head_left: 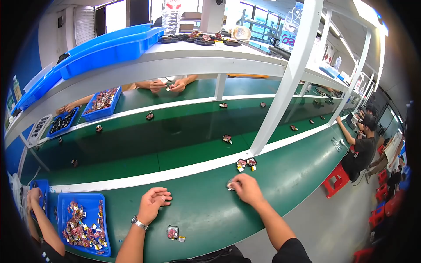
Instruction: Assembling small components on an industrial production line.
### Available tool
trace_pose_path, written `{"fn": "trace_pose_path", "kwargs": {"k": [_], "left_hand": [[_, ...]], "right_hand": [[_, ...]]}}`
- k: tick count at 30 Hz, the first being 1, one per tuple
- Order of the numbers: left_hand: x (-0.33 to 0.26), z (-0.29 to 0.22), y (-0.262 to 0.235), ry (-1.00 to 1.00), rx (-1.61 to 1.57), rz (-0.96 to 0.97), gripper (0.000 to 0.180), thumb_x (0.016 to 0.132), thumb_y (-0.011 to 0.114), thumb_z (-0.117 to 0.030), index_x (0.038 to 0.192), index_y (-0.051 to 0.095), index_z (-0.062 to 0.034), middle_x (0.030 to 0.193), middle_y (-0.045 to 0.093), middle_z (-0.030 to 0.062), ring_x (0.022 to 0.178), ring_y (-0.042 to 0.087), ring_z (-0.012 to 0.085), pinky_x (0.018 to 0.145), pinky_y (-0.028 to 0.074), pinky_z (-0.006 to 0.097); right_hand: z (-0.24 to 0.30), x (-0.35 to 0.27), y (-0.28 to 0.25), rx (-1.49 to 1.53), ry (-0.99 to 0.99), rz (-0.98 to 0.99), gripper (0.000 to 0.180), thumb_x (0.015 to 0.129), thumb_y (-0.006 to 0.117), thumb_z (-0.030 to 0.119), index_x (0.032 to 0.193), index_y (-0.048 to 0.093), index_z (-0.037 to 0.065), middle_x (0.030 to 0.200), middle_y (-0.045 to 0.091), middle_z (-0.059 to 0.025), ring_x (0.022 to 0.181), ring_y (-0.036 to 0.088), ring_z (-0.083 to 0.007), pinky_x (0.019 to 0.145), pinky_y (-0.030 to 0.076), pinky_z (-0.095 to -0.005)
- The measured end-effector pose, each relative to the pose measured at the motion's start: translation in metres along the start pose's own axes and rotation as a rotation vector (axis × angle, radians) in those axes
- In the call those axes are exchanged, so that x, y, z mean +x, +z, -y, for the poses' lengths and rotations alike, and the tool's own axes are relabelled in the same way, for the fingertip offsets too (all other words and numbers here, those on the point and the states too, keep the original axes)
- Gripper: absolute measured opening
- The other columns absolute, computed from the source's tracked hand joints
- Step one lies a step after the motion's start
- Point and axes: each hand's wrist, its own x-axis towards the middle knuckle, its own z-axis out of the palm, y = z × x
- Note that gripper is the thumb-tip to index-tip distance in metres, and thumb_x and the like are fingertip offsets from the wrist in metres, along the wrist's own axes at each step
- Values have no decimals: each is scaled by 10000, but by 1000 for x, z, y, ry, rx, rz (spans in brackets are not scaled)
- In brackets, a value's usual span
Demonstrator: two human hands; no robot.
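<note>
The right hand pinches a small pale part at the green conveyor table, the left hand rests loosely curled and empty, one small red-and-black assembled piece lies finished near the body, and the blue plastic tray looks still well stocked with loose red and white parts.

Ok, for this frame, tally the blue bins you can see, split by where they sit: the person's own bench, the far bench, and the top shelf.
Blue bin on the near bench: 1
Blue bins on the far bench: 2
Blue bins on the top shelf: 2
Total: 5
</note>
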Motion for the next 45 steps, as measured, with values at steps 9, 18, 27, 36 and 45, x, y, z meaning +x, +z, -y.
{"fn": "trace_pose_path", "kwargs": {"k": [9,18,27,36,45], "left_hand": [[3,5,3,6,44,23,228,968,529,-12,1180,581,51,1117,665,171,1002,681,241,850,587,348],[3,5,-1,7,53,35,209,970,533,-16,1162,596,42,1108,670,164,985,684,229,841,585,341],[3,6,3,5,59,57,205,968,546,-21,1156,601,41,1090,676,156,975,684,222,830,580,332],[3,-1,10,-18,71,71,219,982,565,-68,1174,594,32,1109,678,157,979,684,210,822,576,321],[2,-1,1,-20,33,46,218,988,551,-61,1181,598,29,1097,683,137,939,679,178,803,571,301]], "right_hand": [[-50,15,-19,-193,-41,-419,70,841,681,46,879,632,12,1071,648,-158,879,639,-319,792,518,-390],[-84,16,-47,-188,108,-468,61,840,688,61,845,651,13,886,616,-122,758,624,-253,723,507,-375],[-100,8,-54,-246,94,-426,66,847,689,71,837,670,8,891,634,-118,746,621,-229,702,507,-358],[16,10,-43,107,-74,-457,60,843,688,35,895,661,29,901,633,-103,755,641,-233,653,505,-338],[151,-74,93,-53,-384,526,566,814,775,339,1222,584,-4,1142,565,-156,1060,561,-313,901,497,-404]]}}
